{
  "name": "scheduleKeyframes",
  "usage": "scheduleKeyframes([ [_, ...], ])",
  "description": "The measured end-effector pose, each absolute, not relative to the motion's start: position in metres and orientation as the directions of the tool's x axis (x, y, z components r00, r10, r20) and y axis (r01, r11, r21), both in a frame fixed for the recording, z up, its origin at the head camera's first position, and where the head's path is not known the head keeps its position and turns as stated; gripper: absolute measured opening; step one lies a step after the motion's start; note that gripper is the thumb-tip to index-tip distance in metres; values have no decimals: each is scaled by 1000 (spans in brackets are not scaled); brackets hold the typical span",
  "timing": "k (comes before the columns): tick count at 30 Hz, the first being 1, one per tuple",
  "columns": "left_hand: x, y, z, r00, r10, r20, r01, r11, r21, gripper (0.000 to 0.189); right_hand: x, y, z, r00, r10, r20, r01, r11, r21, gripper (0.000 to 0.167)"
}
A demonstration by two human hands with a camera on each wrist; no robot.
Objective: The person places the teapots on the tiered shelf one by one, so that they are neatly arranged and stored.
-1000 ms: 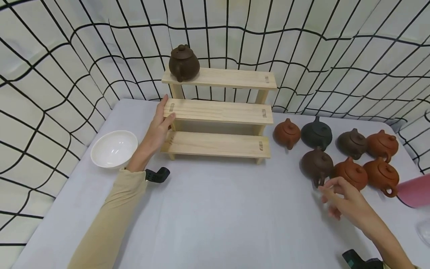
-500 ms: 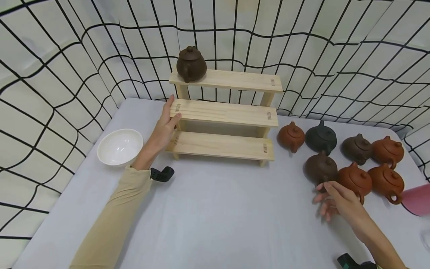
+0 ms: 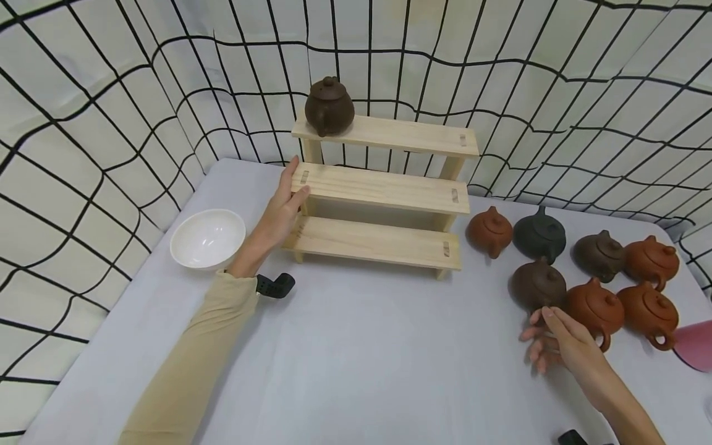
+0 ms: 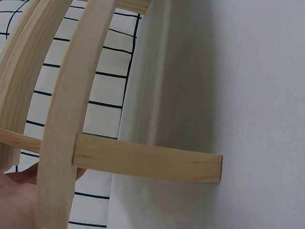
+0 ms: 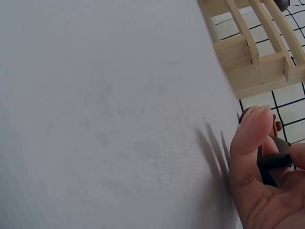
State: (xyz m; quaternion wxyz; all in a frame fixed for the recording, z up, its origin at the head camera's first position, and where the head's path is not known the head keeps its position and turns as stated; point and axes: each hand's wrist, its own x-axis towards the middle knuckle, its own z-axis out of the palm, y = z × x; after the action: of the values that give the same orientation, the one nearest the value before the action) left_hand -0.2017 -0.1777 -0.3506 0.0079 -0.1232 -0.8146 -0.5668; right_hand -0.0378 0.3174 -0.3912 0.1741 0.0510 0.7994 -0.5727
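A three-tier wooden shelf [image 3: 384,185] stands toward the back of the table. My left hand [image 3: 280,213] grips the left end of its middle board, thumb on top; the left wrist view shows the shelf's side frame [image 4: 62,119] with part of the hand behind. Alone on the top board, at its left end, is a dark brown teapot [image 3: 329,108]. On the right, my right hand [image 3: 562,340] pinches the handle of another dark brown teapot [image 3: 536,284] between thumb and finger. That dark handle [image 5: 274,162] shows between the fingers in the right wrist view.
Several other teapots, such as the orange-brown one [image 3: 595,306] and the dark grey-green one [image 3: 539,235], cluster close around. A white bowl [image 3: 207,239] sits left of the shelf, and a pink object [image 3: 695,346] at the right edge. Black grid netting [image 3: 389,49] rises behind the table.
The head view has shifted, so the scene slides right. My right hand has closed its thumb and finger on the teapot's handle; my left hand has kept its grip on the shelf.
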Motion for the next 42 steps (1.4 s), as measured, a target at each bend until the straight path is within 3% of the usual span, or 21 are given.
scheduleKeyframes([
  [16,-203,-176,-351,-971,187,146,205,346,916,69,-31,311,-395,-958,-80,-277,264,145,-954,34],
  [27,-203,-175,-351,-969,189,160,217,333,917,69,-33,289,-364,-970,-109,-218,186,247,-951,44],
  [34,-202,-179,-353,-969,185,162,217,334,917,69,-55,260,-326,-978,-194,-81,18,307,-951,40],
  [42,-201,-178,-352,-968,190,162,218,330,918,69,-91,219,-286,-967,-255,-5,-77,311,-947,38],
])
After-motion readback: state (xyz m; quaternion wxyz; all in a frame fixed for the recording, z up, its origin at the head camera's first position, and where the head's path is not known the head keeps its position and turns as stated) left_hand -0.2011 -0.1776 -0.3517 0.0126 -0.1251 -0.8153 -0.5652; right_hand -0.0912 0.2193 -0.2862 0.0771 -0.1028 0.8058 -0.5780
